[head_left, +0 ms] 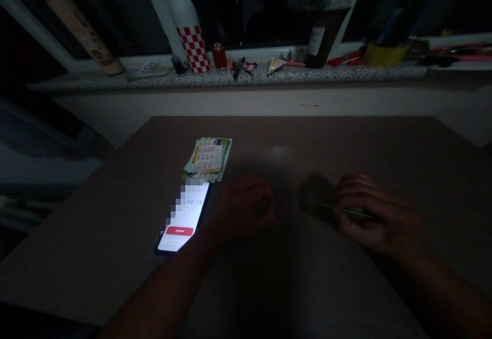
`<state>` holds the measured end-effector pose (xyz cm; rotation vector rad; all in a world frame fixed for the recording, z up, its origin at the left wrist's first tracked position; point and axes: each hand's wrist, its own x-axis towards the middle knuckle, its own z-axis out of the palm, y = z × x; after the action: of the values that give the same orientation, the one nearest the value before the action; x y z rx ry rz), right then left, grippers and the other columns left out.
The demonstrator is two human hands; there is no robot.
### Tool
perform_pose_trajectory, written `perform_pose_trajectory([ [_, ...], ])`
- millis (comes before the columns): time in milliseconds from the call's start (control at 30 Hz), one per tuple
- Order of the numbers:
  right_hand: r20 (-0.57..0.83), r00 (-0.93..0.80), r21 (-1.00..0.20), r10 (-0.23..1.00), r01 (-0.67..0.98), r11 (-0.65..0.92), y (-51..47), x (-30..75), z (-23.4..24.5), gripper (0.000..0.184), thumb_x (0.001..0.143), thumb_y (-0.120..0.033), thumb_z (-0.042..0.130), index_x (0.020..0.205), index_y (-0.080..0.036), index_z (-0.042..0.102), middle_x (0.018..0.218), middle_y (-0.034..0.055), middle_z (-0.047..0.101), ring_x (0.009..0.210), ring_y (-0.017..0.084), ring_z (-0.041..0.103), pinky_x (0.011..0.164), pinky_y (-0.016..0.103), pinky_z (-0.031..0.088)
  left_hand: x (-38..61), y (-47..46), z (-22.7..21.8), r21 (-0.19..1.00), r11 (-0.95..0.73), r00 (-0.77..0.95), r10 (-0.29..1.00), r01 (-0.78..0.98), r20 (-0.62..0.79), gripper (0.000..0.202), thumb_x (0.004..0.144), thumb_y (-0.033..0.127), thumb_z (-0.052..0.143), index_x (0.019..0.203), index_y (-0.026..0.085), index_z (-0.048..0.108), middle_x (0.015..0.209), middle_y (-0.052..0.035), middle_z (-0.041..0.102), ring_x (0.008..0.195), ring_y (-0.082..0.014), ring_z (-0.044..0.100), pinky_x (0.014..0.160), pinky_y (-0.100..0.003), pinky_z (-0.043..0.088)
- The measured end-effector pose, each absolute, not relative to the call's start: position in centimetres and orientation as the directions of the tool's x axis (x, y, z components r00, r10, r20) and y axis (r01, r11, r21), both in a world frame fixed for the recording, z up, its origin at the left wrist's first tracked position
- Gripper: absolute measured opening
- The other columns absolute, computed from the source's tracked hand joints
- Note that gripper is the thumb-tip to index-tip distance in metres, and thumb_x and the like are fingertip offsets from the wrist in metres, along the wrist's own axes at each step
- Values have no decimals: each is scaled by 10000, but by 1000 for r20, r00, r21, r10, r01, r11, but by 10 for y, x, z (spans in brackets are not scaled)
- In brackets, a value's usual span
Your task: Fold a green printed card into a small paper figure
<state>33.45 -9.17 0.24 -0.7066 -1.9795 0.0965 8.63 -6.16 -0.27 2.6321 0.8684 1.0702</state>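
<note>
My left hand (248, 203) is curled beside the phone, its thumb and fingers bent round into a ring. A small greyish patch shows inside that ring, too dark to make out. To the right, my right hand (378, 218) pinches a thin pale stick (323, 205) between thumb and fingers. The stick points left toward my left hand, with its tip apart from it. Whether it is a needle or a toothpick is too dim to tell. Near my left forearm lies a lit phone (188, 211) showing 02:15 and a red button.
A stack of printed cards (207, 155) lies behind the phone on the wooden table (346, 144). Along the granite windowsill (288, 75) stand a red-checkered white bottle (193, 42), a dark bottle (317, 42), a small red jar (219, 56) and a tall tube (82, 29).
</note>
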Motion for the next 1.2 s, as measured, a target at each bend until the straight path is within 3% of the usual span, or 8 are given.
perform_pose_trajectory([
  [167,741,-428,-372,518,380,847,-93,323,-1,184,662,-47,654,787,-177,615,665,26,632,615,170,608,642,371,495,99,-71,2,349,-848,609,530,399,590,51,762,174,568,813,167,569,815,-26,614,798,-147,557,736,-284,456],
  [700,701,-498,-382,511,343,858,-97,308,-12,141,687,-74,663,774,-168,602,655,21,610,619,160,578,631,356,467,115,-75,-8,334,-902,663,428,273,613,64,773,216,564,739,163,559,768,-19,614,720,-129,543,691,-274,439],
  [867,743,-435,-382,509,350,855,-97,313,-3,204,655,-31,652,796,-173,612,671,26,635,616,167,605,634,362,487,105,-69,-6,358,-883,656,466,303,594,24,743,148,561,757,167,556,781,-15,612,740,-127,551,682,-260,442],
  [1133,761,-361,-402,538,389,829,-93,324,4,188,675,-54,634,784,-205,616,657,15,627,601,175,600,608,370,494,93,-67,-2,436,-815,585,578,382,569,13,771,170,547,778,171,536,792,-21,593,766,-137,567,701,-272,468],
  [1200,747,-394,-403,535,371,837,-94,320,3,186,683,-58,630,800,-202,613,669,20,635,608,174,601,613,371,492,98,-72,-3,447,-793,579,609,415,542,108,773,202,564,876,171,550,917,-52,607,880,-164,570,774,-304,475],
])
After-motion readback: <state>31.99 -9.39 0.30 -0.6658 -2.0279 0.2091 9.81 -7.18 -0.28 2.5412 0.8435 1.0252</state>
